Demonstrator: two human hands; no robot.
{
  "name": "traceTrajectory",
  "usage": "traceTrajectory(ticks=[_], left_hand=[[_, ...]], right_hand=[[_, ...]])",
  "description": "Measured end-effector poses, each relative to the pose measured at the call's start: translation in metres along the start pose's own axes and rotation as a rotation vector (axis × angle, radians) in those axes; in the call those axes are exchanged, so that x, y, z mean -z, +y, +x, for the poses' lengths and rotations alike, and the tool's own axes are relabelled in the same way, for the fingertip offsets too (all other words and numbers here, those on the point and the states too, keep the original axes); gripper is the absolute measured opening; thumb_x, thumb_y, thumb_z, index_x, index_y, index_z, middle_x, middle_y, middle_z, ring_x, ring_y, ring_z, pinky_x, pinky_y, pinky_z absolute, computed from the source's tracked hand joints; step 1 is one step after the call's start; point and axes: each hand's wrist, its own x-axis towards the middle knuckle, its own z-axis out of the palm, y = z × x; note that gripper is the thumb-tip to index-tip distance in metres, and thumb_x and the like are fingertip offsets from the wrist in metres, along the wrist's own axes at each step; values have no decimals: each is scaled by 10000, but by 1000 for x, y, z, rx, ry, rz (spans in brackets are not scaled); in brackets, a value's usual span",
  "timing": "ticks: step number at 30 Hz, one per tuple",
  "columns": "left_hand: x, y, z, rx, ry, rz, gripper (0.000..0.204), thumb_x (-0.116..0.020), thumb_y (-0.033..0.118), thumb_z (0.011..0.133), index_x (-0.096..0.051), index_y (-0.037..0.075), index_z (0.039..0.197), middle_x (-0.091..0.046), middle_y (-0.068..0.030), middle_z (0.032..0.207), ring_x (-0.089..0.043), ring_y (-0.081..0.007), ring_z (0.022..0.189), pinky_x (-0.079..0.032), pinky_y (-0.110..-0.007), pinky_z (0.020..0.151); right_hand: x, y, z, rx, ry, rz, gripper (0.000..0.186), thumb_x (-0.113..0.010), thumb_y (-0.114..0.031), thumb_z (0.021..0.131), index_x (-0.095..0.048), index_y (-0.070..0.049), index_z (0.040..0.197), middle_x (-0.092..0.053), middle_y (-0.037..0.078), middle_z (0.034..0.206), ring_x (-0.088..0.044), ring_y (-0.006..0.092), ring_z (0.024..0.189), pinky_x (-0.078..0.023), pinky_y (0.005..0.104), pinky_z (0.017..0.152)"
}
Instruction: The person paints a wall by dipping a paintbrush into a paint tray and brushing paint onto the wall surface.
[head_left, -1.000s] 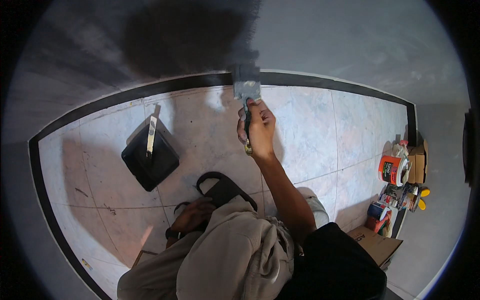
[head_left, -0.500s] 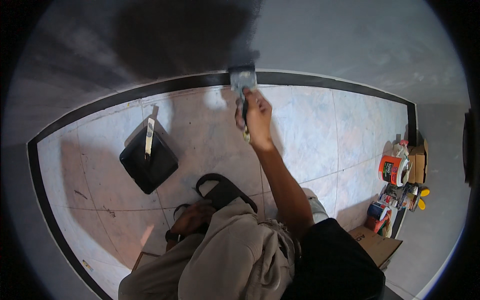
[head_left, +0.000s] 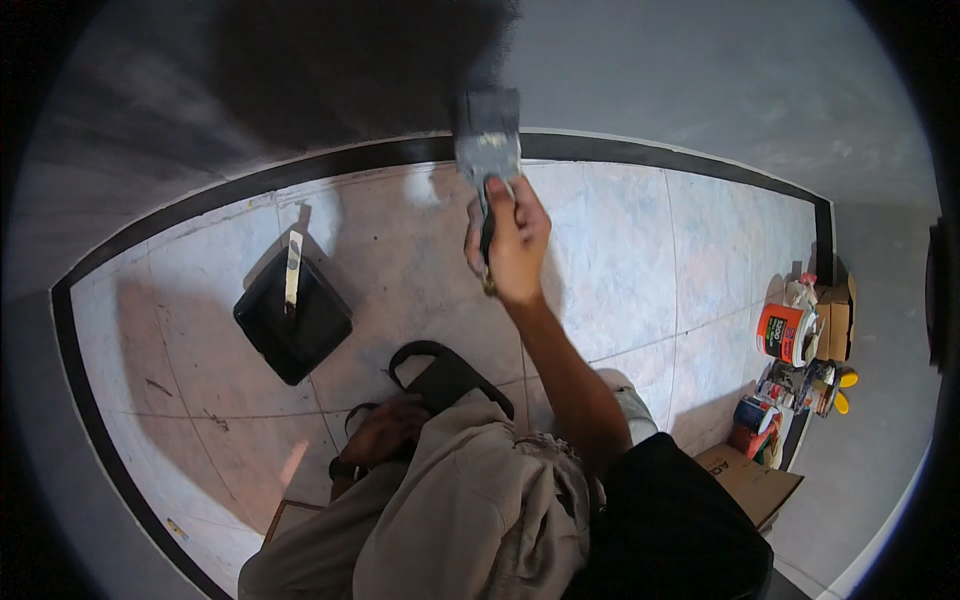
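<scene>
My right hand is wrapped around the handle of a wide paintbrush, thumb on top. The brush points away from me; its grey metal band carries pale smears, and its dark bristles are at the grey wall. Motion blurs the tip, so contact is unclear. Darker grey covers the wall to the brush's left, partly in shadow. My left hand, in dim light with a dark wristband, lies loosely beside my leg and black slipper. Its fingers look extended and hold nothing visible; the fingertips are partly hidden.
A black square tray sits on the tiles at left, a paint-stained flat stick lying across it. At right stand an orange and white bucket, several cans, and cardboard boxes. A dark skirting strip follows the wall's foot.
The paintbrush has moved upward in the picture, from just above the skirting strip to higher against the wall. My left hand stays in place.
</scene>
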Motion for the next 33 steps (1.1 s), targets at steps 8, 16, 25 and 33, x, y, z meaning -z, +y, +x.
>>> traceTrajectory(ticks=[8, 16, 25, 33], left_hand=[[4, -3, 1, 24, 36, 51, 529, -548, 108, 963, -377, -23, 1446, -572, -197, 1323, -569, -310, 1229, -445, -442, 1042], [5, -6, 1, -36, -13, 30, 540, -546, 161, 987, -357, -21, 1460, -565, -207, 1333, -550, -318, 1253, -431, -450, 1060], [8, -7, -1, -37, -71, 3, 572, -556, 196, 992, -337, -15, 1477, -568, -226, 1326, -548, -322, 1252, -420, -449, 1074], [4, -6, 2, -36, -75, -22, 545, -537, 135, 981, -352, -17, 1470, -583, -214, 1310, -569, -306, 1229, -439, -434, 1056]], right_hand=[[26, 56, 10, 624, 161, -812, 285, -542, -52, 999, -526, 63, 1260, -647, 159, 870, -632, 172, 659, -475, 272, 578], [31, 56, 5, 448, 150, -842, 223, -587, -63, 963, -617, 11, 1172, -569, 123, 681, -511, 142, 529, -439, 290, 520], [12, -30, 17, 336, 82, -1017, 231, -577, -32, 945, -625, 69, 1147, -615, 267, 734, -625, 275, 593, -491, 363, 570], [41, 10, 16, 659, 201, -1021, 355, -597, -15, 953, -579, 76, 1296, -642, 177, 831, -610, 166, 622, -493, 292, 588]])
